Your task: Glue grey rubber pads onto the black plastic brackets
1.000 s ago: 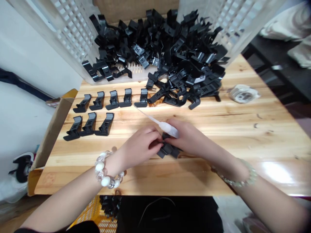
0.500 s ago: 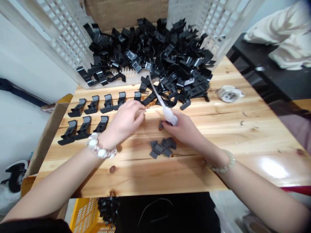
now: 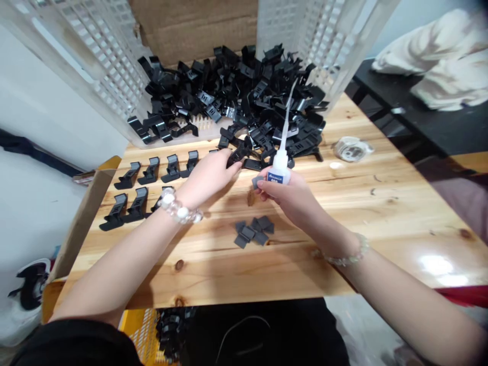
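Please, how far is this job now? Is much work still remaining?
It looks early. Done: two neat rows of black clips stand on the table. In hand: the right hand holds a white glue bottle and a small dark pad, while the left hand is at the edge of the heap. Left: the big heap of clips and a small pile of pads.

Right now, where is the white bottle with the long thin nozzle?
In the head view, the white bottle is held nearly upright in the right hand, just in front of the pile of black plastic clips.
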A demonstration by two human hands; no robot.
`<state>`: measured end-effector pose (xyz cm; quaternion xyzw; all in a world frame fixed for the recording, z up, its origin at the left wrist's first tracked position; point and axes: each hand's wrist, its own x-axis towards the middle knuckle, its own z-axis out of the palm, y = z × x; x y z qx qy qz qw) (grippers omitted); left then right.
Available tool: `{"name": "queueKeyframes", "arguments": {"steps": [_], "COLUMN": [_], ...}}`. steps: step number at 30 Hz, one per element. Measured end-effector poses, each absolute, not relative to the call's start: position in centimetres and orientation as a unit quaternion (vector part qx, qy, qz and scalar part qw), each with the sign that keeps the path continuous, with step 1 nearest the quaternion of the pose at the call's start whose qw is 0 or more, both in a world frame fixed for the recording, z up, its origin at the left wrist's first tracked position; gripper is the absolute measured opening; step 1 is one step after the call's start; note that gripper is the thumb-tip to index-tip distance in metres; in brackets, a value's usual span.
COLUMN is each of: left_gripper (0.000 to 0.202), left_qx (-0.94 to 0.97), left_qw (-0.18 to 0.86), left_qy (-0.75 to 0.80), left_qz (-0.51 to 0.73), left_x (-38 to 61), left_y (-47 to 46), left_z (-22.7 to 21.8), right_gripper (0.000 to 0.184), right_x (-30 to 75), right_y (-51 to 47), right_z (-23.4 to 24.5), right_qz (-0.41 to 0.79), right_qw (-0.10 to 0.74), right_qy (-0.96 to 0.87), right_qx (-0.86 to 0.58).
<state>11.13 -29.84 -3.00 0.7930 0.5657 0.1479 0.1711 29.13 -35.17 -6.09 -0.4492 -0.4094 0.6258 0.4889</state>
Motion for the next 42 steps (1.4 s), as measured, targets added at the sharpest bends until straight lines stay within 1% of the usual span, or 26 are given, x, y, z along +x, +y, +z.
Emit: {"name": "queueKeyframes", "arguments": {"steps": [3, 6, 9, 12, 14, 16, 19, 21, 25, 28, 31, 33, 36, 38, 40, 42], "left_gripper": [0.025, 0.033, 0.037, 0.03, 0.024, 0.023, 0.021, 0.019, 0.015, 0.014, 0.017, 0.02, 0.026, 0.029, 0.029, 0.028], "left_qx": [0.792, 0.798, 0.774, 0.716, 0.671, 0.63, 0.596, 0.584, 0.542, 0.547, 0.592, 0.602, 0.549, 0.51, 0.483, 0.459], "left_qw": [0.219, 0.257, 0.333, 0.417, 0.449, 0.473, 0.476, 0.464, 0.482, 0.472, 0.439, 0.454, 0.566, 0.642, 0.686, 0.706], "left_qy": [0.551, 0.528, 0.518, 0.521, 0.533, 0.55, 0.577, 0.582, 0.54, 0.519, 0.499, 0.483, 0.447, 0.424, 0.42, 0.43], "left_qz": [0.145, 0.133, 0.145, 0.204, 0.252, 0.277, 0.292, 0.325, 0.427, 0.457, 0.455, 0.445, 0.422, 0.385, 0.347, 0.325], "left_x": [10.0, 8.7, 7.6, 7.3, 7.5, 8.0, 8.5, 8.5, 8.0, 7.8, 7.8, 8.0, 8.5, 8.8, 9.2, 9.5], "left_y": [-32.3, -34.2, -35.5, -36.5, -37.0, -37.2, -37.4, -37.6, -37.9, -38.1, -38.2, -38.3, -38.7, -39.2, -39.6, -40.0], "left_z": [-1.7, -1.4, -1.8, -2.2, -2.2, -2.0, -1.8, -2.0, -3.2, -3.9, -4.1, -4.0, -4.2, -4.5, -4.8, -5.1], "right_gripper": [0.019, 0.017, 0.016, 0.014, 0.009, 0.008, 0.012, 0.013, 0.016, 0.016, 0.016, 0.015, 0.014, 0.014, 0.012, 0.01], "right_x": [29.1, 29.0, 28.9, 28.9, 29.0, 29.0, 29.1, 29.1, 29.1, 29.1, 29.1, 29.1, 29.0, 28.8, 28.7, 28.6], "right_y": [-35.4, -35.8, -36.2, -36.3, -36.2, -36.1, -36.0, -36.1, -36.3, -36.5, -36.7, -36.8, -36.9, -37.0, -37.2, -37.3], "right_z": [-5.9, -5.7, -5.4, -5.3, -5.4, -5.7, -6.3, -6.6, -6.9, -6.8, -6.7, -6.6, -6.5, -6.4, -6.3, -6.2], "right_qz": [0.644, 0.654, 0.656, 0.658, 0.655, 0.655, 0.662, 0.673, 0.723, 0.753, 0.765, 0.769, 0.776, 0.777, 0.77, 0.758], "right_qw": [0.499, 0.49, 0.475, 0.465, 0.46, 0.453, 0.45, 0.452, 0.438, 0.42, 0.414, 0.413, 0.407, 0.397, 0.383, 0.369], "right_qy": [-0.399, -0.411, -0.422, -0.438, -0.457, -0.467, -0.457, -0.448, -0.425, -0.409, -0.401, -0.401, -0.404, -0.412, -0.43, -0.45], "right_qx": [-0.421, -0.404, -0.407, -0.398, -0.387, -0.385, -0.387, -0.377, -0.325, -0.297, -0.286, -0.279, -0.263, -0.262, -0.276, -0.296]}}
